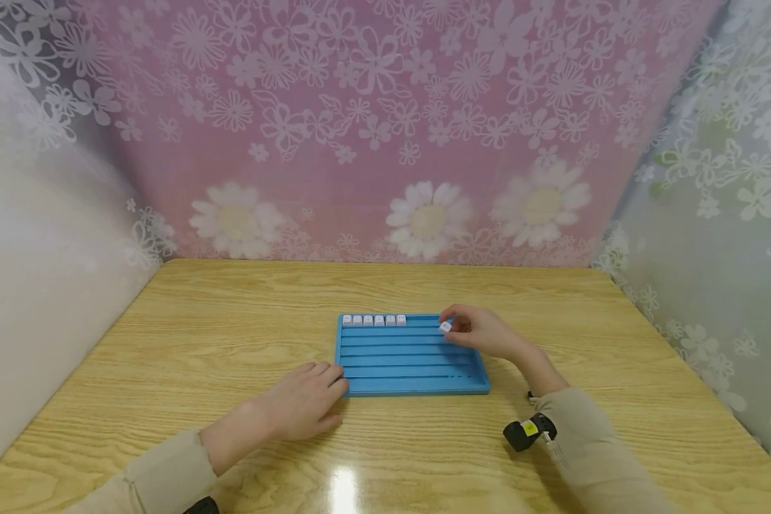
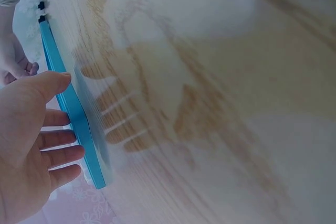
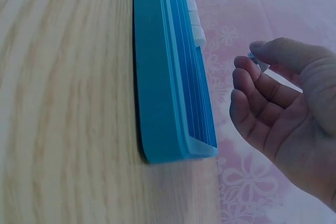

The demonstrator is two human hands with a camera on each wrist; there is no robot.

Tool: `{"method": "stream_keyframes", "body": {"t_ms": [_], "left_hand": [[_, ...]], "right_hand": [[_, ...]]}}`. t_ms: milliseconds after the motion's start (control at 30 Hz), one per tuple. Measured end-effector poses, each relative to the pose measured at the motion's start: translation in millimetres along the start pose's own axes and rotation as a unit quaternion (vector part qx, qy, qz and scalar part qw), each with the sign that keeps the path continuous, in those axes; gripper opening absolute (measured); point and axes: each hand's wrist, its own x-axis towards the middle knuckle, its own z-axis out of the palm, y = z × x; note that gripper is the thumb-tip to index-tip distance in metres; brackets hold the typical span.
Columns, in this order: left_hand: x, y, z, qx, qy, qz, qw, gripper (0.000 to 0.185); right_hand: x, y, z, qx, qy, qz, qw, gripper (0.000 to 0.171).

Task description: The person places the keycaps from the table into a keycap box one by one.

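Pink floral sheeting backs a wooden surface [image 1: 231, 335], with pale patterned film hung on both sides. I see a blue tray [image 1: 411, 357] lying flat near the middle, ribbed with long parallel grooves. Six white keycaps [image 1: 373, 320] sit in a row at the left end of its far groove, touching one another.

Right hand [image 1: 482, 332]: hovers over the tray's far right corner, thumb and forefinger pinching one keycap [image 1: 446, 326]. The right wrist view shows the small pale piece [image 3: 255, 59] caught at the fingertips, other fingers curled loosely beneath, clear of the tray [image 3: 173, 82].

Left hand [image 1: 305, 407]: lies flat on the surface at the tray's near left corner, fingers straight, tips against the edge. The left wrist view confirms it: fingers [image 2: 58, 153] extended and spread, touching the tray [image 2: 79, 119] wall, gripping nothing.

Handling notes, my judgement: the keycap looks like hard moulded plastic, very light, stiff, smooth on its faces. It should slip or flick out if squeezed unevenly, so I would hold it by two opposite side walls, as now, not by top and bottom. Too small for more than two fingertips. The tray also looks light and rigid; likely to slide on the glossy surface unless braced by that left hand.

A black band [image 1: 530, 430] sits on the right wrist.
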Motion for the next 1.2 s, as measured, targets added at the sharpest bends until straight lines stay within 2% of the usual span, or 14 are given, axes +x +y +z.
{"method": "stream_keyframes", "body": {"t_ms": [467,967,1200], "left_hand": [[-0.7,-0.2,0.7,-0.009,0.0,-0.002,1.0,0.034],[-0.6,-0.9,2.7,-0.006,0.006,-0.002,1.0,0.035],[0.0,-1.6,3.4,-0.01,-0.002,-0.006,0.9999,0.035]], "right_hand": [[19,-7,10,0.021,0.018,0.0,1.0,0.021],[44,-6,21,-0.017,0.045,0.017,0.999,0.02],[53,3,23,-0.023,0.058,0.032,0.998,0.02]]}}
